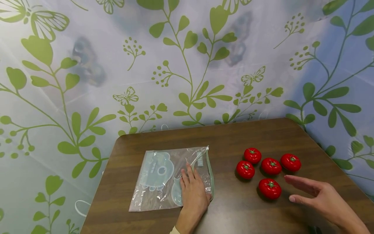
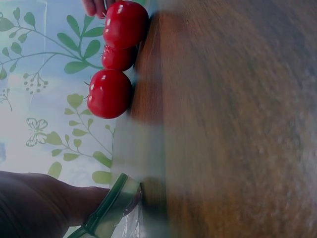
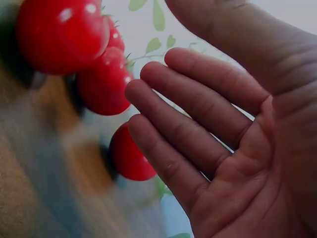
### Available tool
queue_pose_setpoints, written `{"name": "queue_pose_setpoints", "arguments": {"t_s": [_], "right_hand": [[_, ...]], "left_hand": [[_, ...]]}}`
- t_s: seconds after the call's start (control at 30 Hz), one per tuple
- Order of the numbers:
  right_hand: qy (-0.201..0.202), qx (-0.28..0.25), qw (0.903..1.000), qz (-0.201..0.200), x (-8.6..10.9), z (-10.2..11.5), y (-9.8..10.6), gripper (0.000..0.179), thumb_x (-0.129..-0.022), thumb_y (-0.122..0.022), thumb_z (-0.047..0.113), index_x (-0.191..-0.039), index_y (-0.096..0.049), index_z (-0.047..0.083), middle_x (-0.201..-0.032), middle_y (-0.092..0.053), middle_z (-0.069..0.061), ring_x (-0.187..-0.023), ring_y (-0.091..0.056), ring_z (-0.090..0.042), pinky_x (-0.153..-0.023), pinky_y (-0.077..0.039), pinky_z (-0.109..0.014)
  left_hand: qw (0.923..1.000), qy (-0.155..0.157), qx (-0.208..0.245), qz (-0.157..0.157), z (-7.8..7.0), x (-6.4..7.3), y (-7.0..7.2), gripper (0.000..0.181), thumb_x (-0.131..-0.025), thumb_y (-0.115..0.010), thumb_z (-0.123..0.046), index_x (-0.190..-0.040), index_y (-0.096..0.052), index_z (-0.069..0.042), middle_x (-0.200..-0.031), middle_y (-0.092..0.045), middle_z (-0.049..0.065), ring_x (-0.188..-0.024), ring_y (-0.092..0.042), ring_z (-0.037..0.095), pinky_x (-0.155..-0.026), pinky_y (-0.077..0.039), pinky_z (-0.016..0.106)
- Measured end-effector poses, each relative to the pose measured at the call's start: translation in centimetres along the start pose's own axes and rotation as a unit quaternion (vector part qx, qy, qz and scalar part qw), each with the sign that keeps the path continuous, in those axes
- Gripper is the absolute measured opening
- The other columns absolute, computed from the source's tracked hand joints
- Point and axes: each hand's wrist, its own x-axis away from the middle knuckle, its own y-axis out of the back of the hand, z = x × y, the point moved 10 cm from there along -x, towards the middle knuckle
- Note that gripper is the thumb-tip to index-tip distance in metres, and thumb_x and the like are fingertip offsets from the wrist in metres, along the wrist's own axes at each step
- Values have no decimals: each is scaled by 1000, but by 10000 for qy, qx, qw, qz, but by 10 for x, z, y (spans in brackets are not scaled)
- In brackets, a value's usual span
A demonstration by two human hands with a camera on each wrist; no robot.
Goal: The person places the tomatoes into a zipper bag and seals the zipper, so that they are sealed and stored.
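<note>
A clear plastic zip bag (image 1: 159,198) with pale blue cartoon prints and a green zip edge (image 2: 110,203) lies flat on the table. My left hand (image 1: 194,193) rests on its right part with fingers extended, the thumb at the zip edge. Several shiny red tomatoes with green tops sit in a cluster to the right of the bag. The nearest tomato (image 1: 270,188) and the rightmost tomato (image 1: 291,162) are closest to my right hand (image 1: 324,196). That hand hovers beside them with its fingers extended, thumb apart and palm bare.
The brown wooden table (image 1: 233,211) has rounded far corners. Behind it hangs a pale curtain (image 1: 146,81) printed with green leaves and butterflies. A white loop (image 1: 81,208) shows beyond the table's left edge.
</note>
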Motion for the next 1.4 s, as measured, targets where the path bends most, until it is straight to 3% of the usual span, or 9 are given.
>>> {"name": "queue_pose_setpoints", "arguments": {"t_s": [0.33, 0.5, 0.83, 0.97, 1.07, 1.4], "right_hand": [[20, -315, 9991, 284, -3, -11, -18, 61, -94, -87, 13, -149, -64, 0, -138, -70, 25, -120, -63, 16, -88, -56, -9], [19, -471, 9983, 329, -5, -11, -26, 65, -94, -87, 12, -151, -61, -4, -138, -68, 28, -121, -64, 14, -90, -56, -10], [-30, -93, 9997, 221, -9, -10, -32, 66, -92, -91, 24, -149, -65, 3, -137, -65, 31, -118, -63, 16, -88, -57, -12], [-209, 120, 9993, 276, -11, -13, -35, 68, -92, -91, 29, -150, -65, 4, -143, -73, 5, -116, -60, 19, -88, -57, -12], [-314, 224, 9986, 352, -11, -15, -38, 69, -93, -90, 30, -151, -64, 3, -147, -69, -21, -116, -57, 21, -88, -57, -13], [-581, 365, 9966, 458, -14, -16, -42, 75, -91, -90, 40, -153, -63, 7, -151, -66, -24, -113, -55, 22, -87, -58, -15]], "left_hand": [[9998, 68, 153, 136, 1, 2, -3, 116, -62, -108, -31, -153, -49, 12, -171, -35, 35, -153, -42, 60, -123, -41, 66], [9999, 70, 114, 101, 1, 2, -3, 116, -62, -108, -32, -152, -50, 12, -170, -37, 35, -153, -42, 60, -123, -41, 65], [9999, -22, -27, 116, -1, -1, -1, 112, -64, -107, -34, -150, -53, 13, -169, -38, 35, -152, -43, 60, -123, -42, 65], [9999, -42, -62, 81, -2, -2, 0, 113, -64, -107, -35, -151, -53, 13, -169, -39, 35, -152, -44, 59, -122, -43, 64], [9999, -28, -37, 110, -1, -2, 1, 113, -64, -107, -35, -151, -52, 13, -169, -39, 35, -152, -44, 59, -122, -43, 64], [9999, -4, -31, 162, 0, -1, 0, 111, -65, -107, -35, -150, -54, 13, -169, -38, 35, -152, -44, 60, -122, -42, 65]]}}
